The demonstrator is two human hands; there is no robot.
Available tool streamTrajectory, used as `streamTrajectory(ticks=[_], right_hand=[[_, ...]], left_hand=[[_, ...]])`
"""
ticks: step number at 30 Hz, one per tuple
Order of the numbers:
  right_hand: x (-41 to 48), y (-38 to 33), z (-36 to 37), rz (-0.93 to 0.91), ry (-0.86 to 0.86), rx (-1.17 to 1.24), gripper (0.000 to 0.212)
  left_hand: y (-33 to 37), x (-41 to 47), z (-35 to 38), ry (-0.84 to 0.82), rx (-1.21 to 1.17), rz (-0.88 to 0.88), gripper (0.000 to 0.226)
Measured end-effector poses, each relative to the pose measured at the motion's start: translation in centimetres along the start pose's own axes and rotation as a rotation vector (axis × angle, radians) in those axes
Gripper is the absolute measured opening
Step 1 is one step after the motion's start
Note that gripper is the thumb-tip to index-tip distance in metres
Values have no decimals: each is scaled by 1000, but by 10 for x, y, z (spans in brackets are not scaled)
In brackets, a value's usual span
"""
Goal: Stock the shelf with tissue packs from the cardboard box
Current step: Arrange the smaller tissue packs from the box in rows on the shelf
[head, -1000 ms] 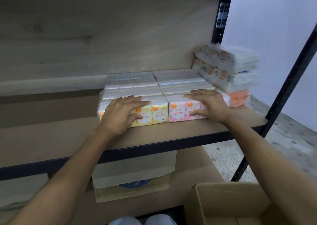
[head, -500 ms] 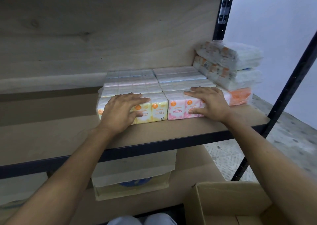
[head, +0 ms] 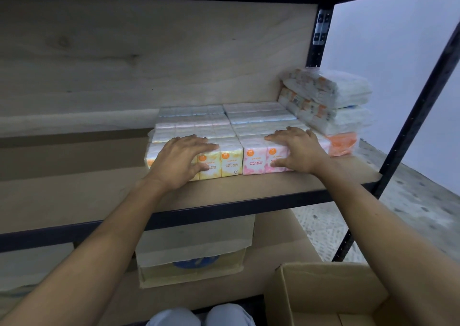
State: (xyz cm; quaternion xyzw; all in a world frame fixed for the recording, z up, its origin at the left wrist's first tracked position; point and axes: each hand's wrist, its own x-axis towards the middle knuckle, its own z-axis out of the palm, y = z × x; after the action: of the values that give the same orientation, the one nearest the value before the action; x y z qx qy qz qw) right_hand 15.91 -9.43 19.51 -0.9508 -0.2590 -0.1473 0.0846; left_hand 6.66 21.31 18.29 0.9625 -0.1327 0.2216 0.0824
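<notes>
Two blocks of mini tissue packs stand side by side on the wooden shelf [head: 286,185]. My left hand [head: 178,162] lies flat over the front of the yellow tissue packs [head: 230,160], fingers on top and thumb against the front face. On the pink tissue packs [head: 254,161] my right hand [head: 298,149] rests the same way, fingers straight across the top, thumb on the front. More rows of packs run back behind both blocks. The cardboard box [head: 328,293] stands open at the bottom right, below my right forearm.
A stack of larger wrapped tissue bundles [head: 331,99] with an orange pack [head: 343,143] under it sits at the shelf's right end. A black upright post [head: 418,116] frames the right side. On the lower shelf stands a taped carton [head: 194,251].
Both hands stay on the front packs; the packs look pressed slightly further back on the shelf. My view has shifted a little.
</notes>
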Motion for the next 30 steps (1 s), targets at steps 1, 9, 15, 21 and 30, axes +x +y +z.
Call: streamTrajectory(ticks=[1, 9, 15, 21, 30], right_hand=[[0, -3, -2, 20, -13, -2, 74], [-21, -38, -16, -4, 34, 47, 66], [-50, -89, -35, -68, 94, 166, 56], [-86, -157, -29, -102, 51, 327, 52], [-143, -231, 35, -119, -47, 515, 48]], left_hand=[[1, -1, -1, 3, 8, 5, 56], [14, -31, -14, 54, -28, -42, 59], [22, -76, -41, 79, -46, -96, 54], [22, -128, -57, 62, -112, -186, 47], [28, -203, -32, 114, -221, -302, 43]])
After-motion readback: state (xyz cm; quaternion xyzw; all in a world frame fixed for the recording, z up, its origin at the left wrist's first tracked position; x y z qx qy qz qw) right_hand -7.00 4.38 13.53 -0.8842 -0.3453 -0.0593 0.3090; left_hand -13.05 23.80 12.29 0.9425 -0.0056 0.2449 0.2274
